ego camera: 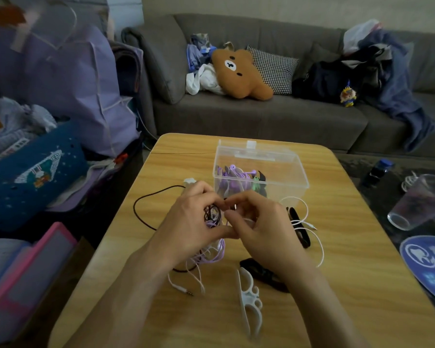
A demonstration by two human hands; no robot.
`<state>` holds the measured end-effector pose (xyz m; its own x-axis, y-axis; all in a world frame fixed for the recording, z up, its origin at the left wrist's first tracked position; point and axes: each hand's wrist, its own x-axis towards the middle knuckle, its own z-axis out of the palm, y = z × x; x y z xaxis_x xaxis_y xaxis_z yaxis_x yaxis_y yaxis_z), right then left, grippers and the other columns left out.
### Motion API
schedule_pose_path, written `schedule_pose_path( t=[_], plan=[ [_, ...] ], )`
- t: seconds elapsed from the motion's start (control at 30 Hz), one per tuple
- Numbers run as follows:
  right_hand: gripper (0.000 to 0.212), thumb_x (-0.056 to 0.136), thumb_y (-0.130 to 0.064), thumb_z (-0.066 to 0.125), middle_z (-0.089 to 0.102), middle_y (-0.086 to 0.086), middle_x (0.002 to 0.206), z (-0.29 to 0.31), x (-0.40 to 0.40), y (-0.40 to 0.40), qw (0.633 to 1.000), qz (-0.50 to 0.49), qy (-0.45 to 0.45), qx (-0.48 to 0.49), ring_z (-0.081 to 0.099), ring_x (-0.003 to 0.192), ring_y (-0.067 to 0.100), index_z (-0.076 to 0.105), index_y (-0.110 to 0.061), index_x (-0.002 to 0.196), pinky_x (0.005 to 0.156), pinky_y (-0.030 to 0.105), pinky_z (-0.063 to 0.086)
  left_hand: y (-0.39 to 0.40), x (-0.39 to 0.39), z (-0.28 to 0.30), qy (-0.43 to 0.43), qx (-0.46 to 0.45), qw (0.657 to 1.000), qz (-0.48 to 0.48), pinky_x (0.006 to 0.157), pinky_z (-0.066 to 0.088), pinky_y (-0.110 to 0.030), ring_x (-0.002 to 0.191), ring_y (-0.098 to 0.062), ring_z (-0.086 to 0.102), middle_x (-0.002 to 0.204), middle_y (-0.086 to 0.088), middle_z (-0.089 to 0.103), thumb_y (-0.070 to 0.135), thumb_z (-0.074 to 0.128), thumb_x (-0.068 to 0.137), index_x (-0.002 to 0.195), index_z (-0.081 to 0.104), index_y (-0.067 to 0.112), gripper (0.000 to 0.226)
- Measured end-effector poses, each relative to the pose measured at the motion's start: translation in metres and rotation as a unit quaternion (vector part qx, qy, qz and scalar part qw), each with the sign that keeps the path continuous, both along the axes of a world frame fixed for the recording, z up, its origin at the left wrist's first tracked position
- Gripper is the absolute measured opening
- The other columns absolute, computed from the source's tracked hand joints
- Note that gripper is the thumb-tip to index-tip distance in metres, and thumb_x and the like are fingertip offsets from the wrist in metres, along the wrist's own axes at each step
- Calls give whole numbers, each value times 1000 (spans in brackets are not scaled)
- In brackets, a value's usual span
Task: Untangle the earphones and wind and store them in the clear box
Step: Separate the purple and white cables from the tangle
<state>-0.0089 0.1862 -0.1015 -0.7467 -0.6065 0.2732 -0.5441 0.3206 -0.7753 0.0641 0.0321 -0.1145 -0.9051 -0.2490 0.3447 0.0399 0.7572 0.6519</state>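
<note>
My left hand (190,218) clamps the tangled earphone bundle (212,214); my right hand (258,222) pinches a strand. Pulling hard could tighten the knot instead.

The light wooden bench (337,247) is carrying a lidless clear plastic box (281,182) just beyond the right hand (259,219), and a white plastic cord winder (249,300) is lying nearer than it, beside a black winder (261,272).
</note>
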Motion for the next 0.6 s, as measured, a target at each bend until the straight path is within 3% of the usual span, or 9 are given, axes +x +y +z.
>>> schedule_pose_path(
  t=[0.1,0.2,0.27,0.37,0.43,0.5,0.53,0.6],
  plan=[
    [3,91,-28,72,66,-14,80,3,-5,5,999,2,-12,39,57,67,-11,72,-27,88,59,8,41,-3,3,3,-4,-6,1000,15,87,44,-23,105,-6,50,102,16,49,64,76,58,96,71,37,47],
    [8,90,-31,73,69,-15,82,4,-15,11,999,-12,-18,49,60,73,-8,73,-27,83,61,8,41,-10,5,5,19,-28,999,32,93,45,-32,109,-8,49,103,20,53,69,68,63,101,68,48,43],
    [12,91,-28,71,68,-19,71,4,-21,14,998,-31,-38,28,60,66,-5,71,-30,79,58,9,40,-13,4,7,59,-31,997,36,91,47,-37,105,-5,52,100,22,59,60,69,73,103,71,43,35],
    [18,95,-22,66,63,-19,55,2,-28,19,995,-73,-69,-7,53,49,1,71,-26,79,47,10,37,-19,4,5,120,-36,989,74,86,51,-36,96,-6,58,92,19,66,27,77,83,97,77,28,14],
    [17,96,-19,65,57,-17,48,3,-33,22,990,-99,-93,-32,45,41,1,73,-21,82,42,11,33,-25,5,5,125,-13,986,108,84,50,-24,94,-1,59,91,18,67,16,76,85,94,76,26,13],
    [15,95,-20,67,59,-21,49,6,-32,24,987,-104,-114,-48,51,43,-2,75,-17,82,44,10,36,-27,7,6,107,34,986,120,81,48,-16,94,2,60,93,18,68,17,73,88,92,74,30,14],
    [15,93,-21,69,65,-20,54,6,-30,24,985,-100,-128,-54,59,49,0,76,-18,80,47,15,42,-26,7,6,98,53,987,120,81,49,-17,94,2,61,93,18,69,17,71,89,92,72,32,15],
    [13,90,-26,74,74,-12,66,8,-25,21,982,-90,-158,-56,72,69,17,77,-21,78,60,40,54,-22,7,3,85,69,987,118,81,52,-21,94,1,63,95,17,70,17,70,90,92,72,32,15]
  ],
)
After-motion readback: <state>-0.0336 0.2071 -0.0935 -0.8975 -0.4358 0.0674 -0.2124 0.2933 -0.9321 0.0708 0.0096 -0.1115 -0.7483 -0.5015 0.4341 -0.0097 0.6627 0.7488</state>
